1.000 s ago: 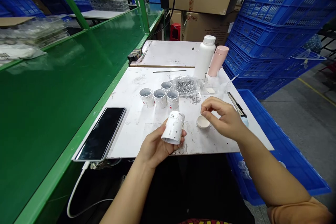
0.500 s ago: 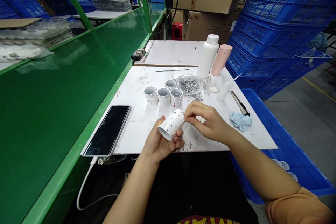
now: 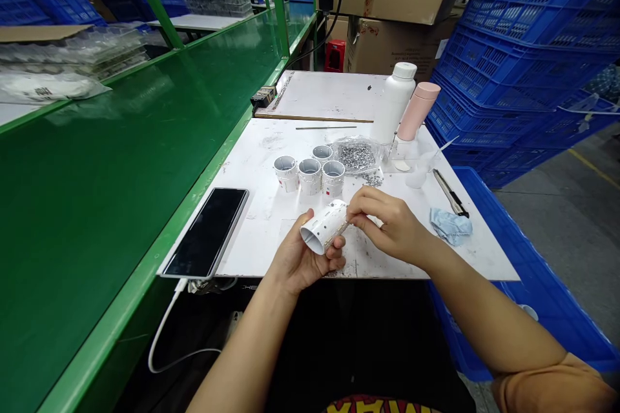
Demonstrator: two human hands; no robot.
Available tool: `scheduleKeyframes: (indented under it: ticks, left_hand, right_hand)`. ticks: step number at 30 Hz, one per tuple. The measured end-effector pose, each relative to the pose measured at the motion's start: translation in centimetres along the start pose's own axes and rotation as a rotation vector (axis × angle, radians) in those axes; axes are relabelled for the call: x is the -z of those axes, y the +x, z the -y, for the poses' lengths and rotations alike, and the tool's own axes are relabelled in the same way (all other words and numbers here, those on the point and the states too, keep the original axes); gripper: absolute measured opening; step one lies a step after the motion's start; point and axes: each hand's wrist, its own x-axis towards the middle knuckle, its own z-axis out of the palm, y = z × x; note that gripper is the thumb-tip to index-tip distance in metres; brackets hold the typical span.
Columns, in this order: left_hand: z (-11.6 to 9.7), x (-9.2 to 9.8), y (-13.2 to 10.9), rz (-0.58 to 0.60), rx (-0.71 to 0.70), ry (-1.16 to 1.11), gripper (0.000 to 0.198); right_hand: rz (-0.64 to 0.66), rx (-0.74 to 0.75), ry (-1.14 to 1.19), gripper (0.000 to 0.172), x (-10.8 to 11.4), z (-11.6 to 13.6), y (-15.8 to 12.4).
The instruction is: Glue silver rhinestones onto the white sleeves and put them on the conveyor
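A white plastic cylinder (image 3: 325, 227), hollow at its near end and dotted with small dark marks, lies tilted in my left hand (image 3: 310, 262). The left thumb and fingers wrap round it. My right hand (image 3: 380, 219) is pinched at the cylinder's far right end; whatever sits between those fingertips is too small to make out. Beyond my hands stand several similar white cylinders (image 3: 310, 181), upright with their open tops showing grey insides. Just behind them is a clear plastic bag (image 3: 357, 155) of small silvery parts, with some spilled in front of it.
A phone (image 3: 206, 232) on a white cable lies at the table's left. White (image 3: 398, 100) and pink (image 3: 419, 111) bottles stand at the back right. A box cutter (image 3: 450, 193) and a blue cloth (image 3: 451, 226) lie at right, above a blue bin (image 3: 542, 284). A green conveyor (image 3: 145, 135) runs along the left.
The whole view has shifted slightly, so things appear a little further right. My left hand still holds the cylinder, and my right fingertips stay pinched at its far end.
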Motion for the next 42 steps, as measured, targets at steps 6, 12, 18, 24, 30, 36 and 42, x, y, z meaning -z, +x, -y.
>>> scheduleKeyframes:
  ticks: [6, 12, 18, 24, 30, 36, 42]
  left_hand:
    - [0.1, -0.2, 0.0, 0.008, 0.001, 0.007, 0.042]
    - [0.1, -0.3, 0.0, -0.005, -0.003, 0.042, 0.044]
    - [0.3, -0.5, 0.0, -0.026, -0.022, 0.086, 0.042]
    - [0.4, -0.9, 0.1, -0.09, -0.07, 0.091, 0.037]
    - [0.6, -0.9, 0.1, -0.072, -0.083, 0.087, 0.036]
    - [0.7, -0.9, 0.0, -0.055, -0.086, 0.088, 0.034]
    - [0.7, -0.8, 0.1, -0.039, -0.089, 0.091, 0.035]
  right_hand:
    - [0.006, -0.005, -0.015, 0.015, 0.1, 0.1, -0.1]
    - [-0.008, -0.031, 0.002, 0.014, 0.2, 0.2, -0.1]
    - [-0.071, -0.13, 0.043, 0.014, 0.1, -0.1, -0.3]
    - [-0.049, -0.183, 0.034, 0.014, 0.2, 0.0, -0.4]
    - [-0.062, -0.205, 0.017, 0.017, 0.2, 0.0, -0.2]
    - [-0.154, -0.166, 0.033, 0.017, -0.8, -0.4, -0.7]
    - [-0.203, -0.108, 0.079, 0.016, -1.1, -0.4, -0.9]
